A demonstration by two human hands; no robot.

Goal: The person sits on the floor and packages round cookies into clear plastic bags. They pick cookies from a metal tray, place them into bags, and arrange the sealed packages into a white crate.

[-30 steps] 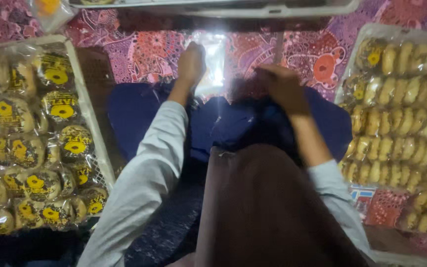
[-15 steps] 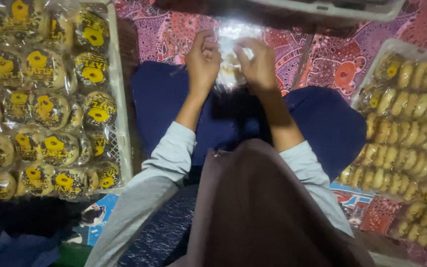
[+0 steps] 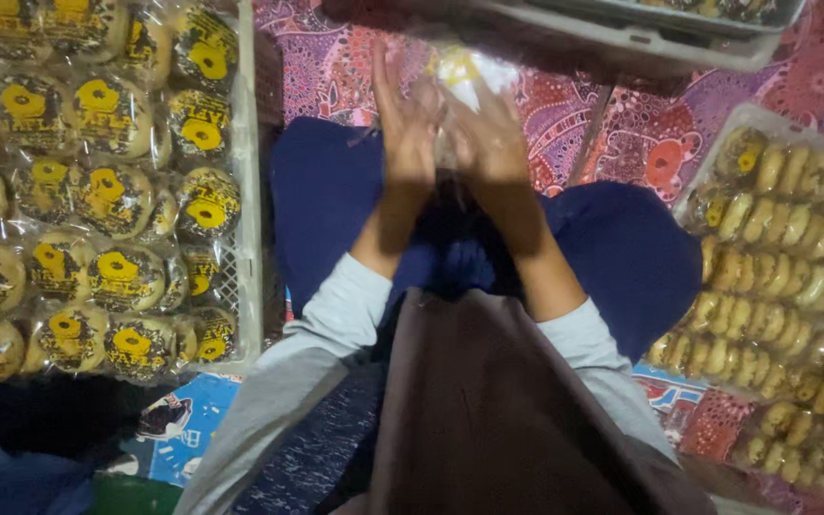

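1. We have both hands raised in front of us, over our lap, with a clear plastic packet [image 3: 460, 91] held between them.
2. Left hand [image 3: 404, 124]: fingers straight and pointing away from us, palm turned inward, pressing flat on the packet's left side.
3. Right hand [image 3: 496, 133]: curled round the packet's right side, fingers closed on the film. Motion blur hides the exact fingertip contact, so we cannot tell pinch from wrap.
4. Packet position: between the two palms, top end sticking out above the fingers, with a yellow patch showing through the film. It is above the dark blue cloth [image 3: 355, 191] on our lap and just in front of the grey tray edge [image 3: 622, 43] at the top of view.
5. Handling judgement: light, and one hand would carry it. The film is thin, crinkly and likely slippery, and the contents look like a soft baked piece that crushes easily.
6. Best hold, in our view: take the loose film at the top or the side seams, not the middle, and keep the squeeze low.
7. Nearby: a white crate [image 3: 245, 191] of round wrapped pieces with yellow labels on our left, and a tray of unlabelled pale biscuits [image 3: 793, 248] on our right. Both are well apart from the hands.
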